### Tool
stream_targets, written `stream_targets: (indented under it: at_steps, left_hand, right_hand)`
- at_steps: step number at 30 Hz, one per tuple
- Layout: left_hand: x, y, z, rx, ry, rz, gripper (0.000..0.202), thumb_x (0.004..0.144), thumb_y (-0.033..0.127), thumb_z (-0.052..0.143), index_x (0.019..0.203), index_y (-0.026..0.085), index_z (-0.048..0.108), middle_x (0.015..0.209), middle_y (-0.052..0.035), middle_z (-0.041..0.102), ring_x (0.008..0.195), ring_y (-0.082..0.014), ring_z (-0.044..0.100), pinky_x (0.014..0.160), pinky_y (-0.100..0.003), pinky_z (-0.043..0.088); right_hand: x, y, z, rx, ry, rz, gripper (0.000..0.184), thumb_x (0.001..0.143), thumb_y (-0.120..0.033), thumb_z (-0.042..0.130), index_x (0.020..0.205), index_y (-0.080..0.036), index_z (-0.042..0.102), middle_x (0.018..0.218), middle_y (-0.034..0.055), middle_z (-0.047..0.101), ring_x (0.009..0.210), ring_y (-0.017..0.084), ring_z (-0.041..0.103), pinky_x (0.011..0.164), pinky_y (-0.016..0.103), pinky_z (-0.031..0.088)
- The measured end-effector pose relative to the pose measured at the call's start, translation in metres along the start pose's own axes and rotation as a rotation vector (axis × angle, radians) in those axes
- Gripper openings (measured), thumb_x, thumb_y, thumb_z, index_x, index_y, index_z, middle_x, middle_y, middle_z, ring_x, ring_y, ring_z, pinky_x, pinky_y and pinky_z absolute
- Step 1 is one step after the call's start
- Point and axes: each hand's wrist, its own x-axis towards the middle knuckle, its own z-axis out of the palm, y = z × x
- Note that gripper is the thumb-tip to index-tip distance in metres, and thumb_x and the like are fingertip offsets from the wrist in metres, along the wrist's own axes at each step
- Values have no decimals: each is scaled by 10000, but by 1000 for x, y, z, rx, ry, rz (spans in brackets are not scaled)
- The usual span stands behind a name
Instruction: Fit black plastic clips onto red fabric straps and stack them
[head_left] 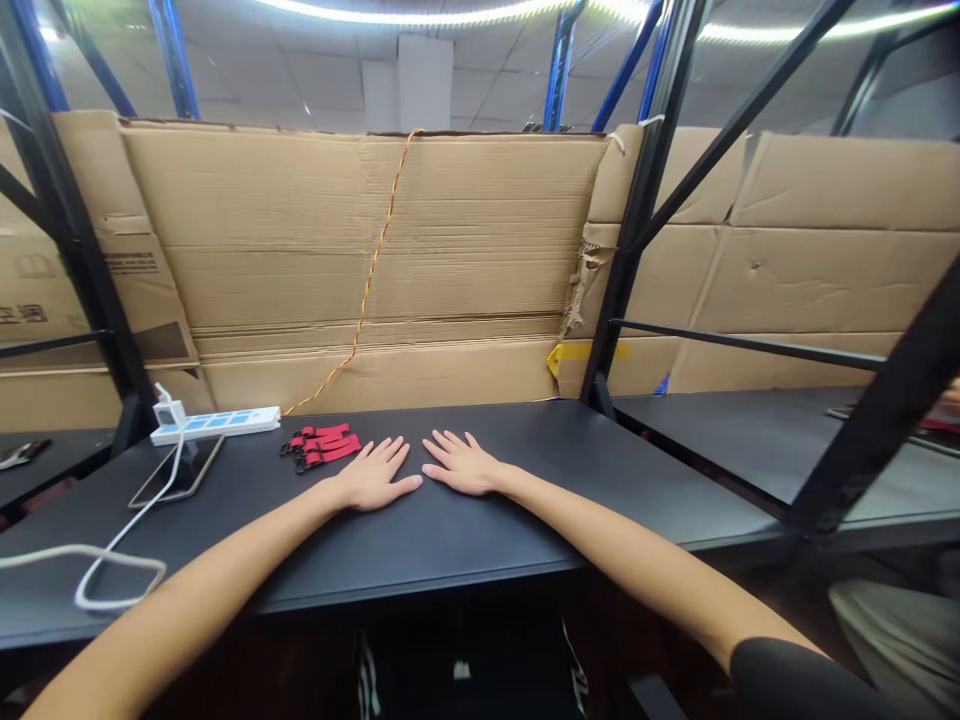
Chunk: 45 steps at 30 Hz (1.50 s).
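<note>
My left hand [373, 475] and my right hand [461, 463] lie flat, palms down, on the black table [525, 500], fingers spread and fingertips pointing towards each other. Neither hand holds anything. Just left of my left hand, several red straps with black clips [321, 447] lie side by side, not touched by my fingers. Further left, a smartphone [180, 470] lies under a white power strip [214, 425] with a white cable [120, 570] looping towards the table's front edge.
Corrugated cardboard sheets [352, 260] line the back of the table, with a red-and-yellow twisted wire [367, 285] hanging down them. Black steel shelf uprights [637, 210] stand to the right. Another dark shelf [735, 440] lies right, with a person's leg [892, 630] below.
</note>
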Motion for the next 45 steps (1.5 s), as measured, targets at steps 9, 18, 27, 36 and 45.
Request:
stream_targets:
  at_steps: [9, 18, 27, 36, 45]
  left_hand:
    - [-1, 0, -1, 13, -7, -2, 856, 850, 718, 165, 1498, 159, 137, 1555, -85, 69, 1438, -277, 29, 1144, -468, 27]
    - [0, 0, 0, 13, 0, 0, 852, 849, 724, 162, 1498, 173, 141, 1554, -88, 81, 1438, -279, 32, 1141, -466, 29]
    - [-7, 6, -8, 95, 143, -24, 673, 909, 603, 226, 1429, 195, 354, 1527, -112, 249, 1391, -319, 222, 1095, -488, 182]
    - [-22, 16, -28, 440, 90, -507, 279, 803, 199, 492, 941, 84, 706, 902, -237, 673, 910, -423, 598, 819, -676, 292]
    - [-19, 25, -24, 359, 265, -184, 333, 854, 196, 389, 1045, 133, 654, 1072, -192, 613, 1049, -328, 547, 869, -472, 413]
  right_hand:
    - [-2, -3, -3, -15, -17, 7, 835, 845, -738, 128, 1499, -218, 128, 1562, 83, 56, 1440, 282, 8, 1122, 529, -43]
    - [-4, -6, -5, -21, -26, 22, 810, 860, -714, 138, 1501, -219, 121, 1564, 76, 34, 1441, 277, 5, 1127, 508, -47]
    - [-6, -7, -7, 19, -5, 20, 827, 844, -742, 151, 1495, -233, 167, 1565, 82, 52, 1441, 280, 20, 1125, 522, -35]
    - [-8, -9, -10, 37, -1, 23, 820, 843, -745, 168, 1489, -241, 206, 1564, 75, 92, 1439, 293, 34, 1129, 513, -27]
    - [-8, -10, -9, 31, 56, -29, 781, 862, -715, 217, 1476, -235, 257, 1553, 95, 156, 1430, 287, 121, 1133, 512, 20]
